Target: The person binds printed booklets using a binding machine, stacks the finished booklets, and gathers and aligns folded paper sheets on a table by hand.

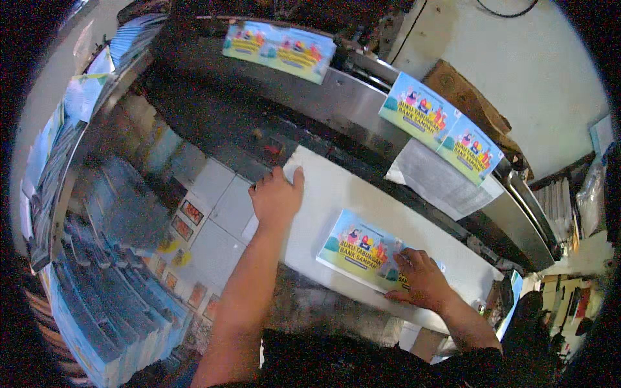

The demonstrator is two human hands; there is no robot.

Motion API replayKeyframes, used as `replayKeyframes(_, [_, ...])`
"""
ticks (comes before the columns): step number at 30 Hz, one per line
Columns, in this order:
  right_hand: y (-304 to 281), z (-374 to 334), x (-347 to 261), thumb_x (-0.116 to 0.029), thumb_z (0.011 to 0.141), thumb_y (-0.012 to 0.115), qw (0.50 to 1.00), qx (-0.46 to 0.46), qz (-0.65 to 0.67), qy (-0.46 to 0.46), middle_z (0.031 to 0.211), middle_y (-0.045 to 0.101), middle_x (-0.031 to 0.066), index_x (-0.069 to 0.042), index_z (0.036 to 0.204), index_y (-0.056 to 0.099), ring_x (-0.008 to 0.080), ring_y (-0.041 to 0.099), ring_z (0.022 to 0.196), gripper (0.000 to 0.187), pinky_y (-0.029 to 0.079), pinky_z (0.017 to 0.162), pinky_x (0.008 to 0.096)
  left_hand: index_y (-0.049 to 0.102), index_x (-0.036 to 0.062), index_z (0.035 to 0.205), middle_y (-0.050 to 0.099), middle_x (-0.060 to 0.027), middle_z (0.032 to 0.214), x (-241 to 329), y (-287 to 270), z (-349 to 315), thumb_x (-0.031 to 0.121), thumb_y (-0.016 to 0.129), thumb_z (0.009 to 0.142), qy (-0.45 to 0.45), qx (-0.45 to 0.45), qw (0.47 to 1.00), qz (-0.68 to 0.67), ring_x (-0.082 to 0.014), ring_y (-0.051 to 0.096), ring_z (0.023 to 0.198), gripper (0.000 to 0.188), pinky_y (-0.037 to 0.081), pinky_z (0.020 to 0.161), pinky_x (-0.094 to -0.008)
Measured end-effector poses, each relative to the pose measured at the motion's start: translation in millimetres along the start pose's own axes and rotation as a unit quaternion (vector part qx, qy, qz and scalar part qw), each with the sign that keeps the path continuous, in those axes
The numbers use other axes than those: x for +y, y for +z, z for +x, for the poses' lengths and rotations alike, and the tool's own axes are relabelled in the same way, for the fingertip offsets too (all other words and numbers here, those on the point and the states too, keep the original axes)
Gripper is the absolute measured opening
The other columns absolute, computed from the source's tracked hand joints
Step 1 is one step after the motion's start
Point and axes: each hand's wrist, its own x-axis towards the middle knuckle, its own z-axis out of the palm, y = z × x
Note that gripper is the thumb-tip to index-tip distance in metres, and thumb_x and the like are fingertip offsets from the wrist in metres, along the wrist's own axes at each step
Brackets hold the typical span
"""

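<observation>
A small stack of printed booklets (352, 249), with blue and yellow cartoon covers, lies flat on a long white board (317, 194). My right hand (424, 281) holds the right end of this stack, its fingers over the top cover and its thumb at the near edge. Part of the cover is hidden under that hand. At the board's left end rests my left hand (277, 197), thumb and fingers apart, with nothing visible in it.
Matching printed covers (278, 50) hang on the metal ledge at the back, and another pair of covers (443, 129) at the right, above a grey sheet (446, 181). Bundled blue-edged paper stacks (123, 330) stand at lower left. More papers (84, 97) line a shelf at far left.
</observation>
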Motion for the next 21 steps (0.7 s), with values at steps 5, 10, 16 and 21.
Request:
replayKeyframes(5, [16,-9,3,-0.039,0.074,0.074,0.999,0.02,0.044,-0.022,0.124,0.053,0.0165,-0.001,0.122,0.057,0.0343,0.052,0.11,0.064,0.046,0.095,0.0406,0.061,0.0025,0.107,0.066,-0.0184,0.105,4,-10,6,0.054,0.042,0.091,-0.005,-0.03,0.999,0.009,-0.0368,0.061,0.102,0.057,0.041,0.091,-0.054])
replayKeyframes(10, [-19,-15,16,-0.01,0.077,0.065,0.978,0.04,0.201,0.028,0.098,0.067,0.0145,-0.006,0.109,0.065,0.0323,0.065,0.09,0.032,0.053,0.082,0.0403,0.06,0.0027,0.108,0.065,-0.0185,0.11,1,-7,3,0.054,0.041,0.091,-0.022,-0.035,0.999,-0.008,-0.0364,0.059,0.106,0.057,0.039,0.094,-0.0541])
replayKeyframes(16, [-125,19,94,-0.012,0.086,0.056,0.937,0.314,-0.026,0.149,0.099,0.065,0.0201,-0.004,0.104,0.065,0.0393,0.063,0.092,0.022,0.051,0.08,0.0452,0.06,0.0026,0.109,0.064,-0.0178,0.11,-2,-4,4,0.054,0.041,0.091,-0.021,-0.036,0.999,0.0,-0.0358,0.059,0.108,0.058,0.039,0.094,-0.0538])
replayKeyframes(21, [-199,68,109,0.0,0.081,0.056,0.811,0.526,-0.249,0.063,0.112,0.064,0.0135,-0.008,0.114,0.062,0.0336,0.062,0.1,0.035,0.05,0.087,0.0437,0.061,0.0017,0.105,0.065,-0.0193,0.106,-1,-10,2,0.053,0.042,0.091,-0.022,-0.046,0.999,-0.001,-0.0353,0.061,0.103,0.057,0.042,0.09,-0.0522])
